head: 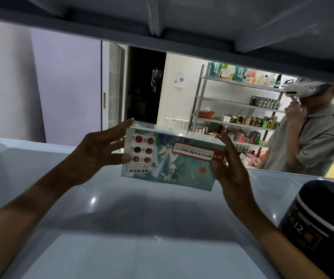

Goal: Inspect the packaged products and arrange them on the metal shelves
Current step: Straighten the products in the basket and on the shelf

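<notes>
A flat teal box with a red label and round food pictures hangs just above the grey metal shelf, its printed face turned toward me. My left hand holds its left end, thumb on the front and fingers over the top edge. My right hand grips its right end, thumb across the red label. Both arms reach into the shelf bay from below.
A dark round tin with gold print stands on the shelf at the right. The upper shelf hangs low overhead. Beyond the bay a person stands in front of another stocked metal rack.
</notes>
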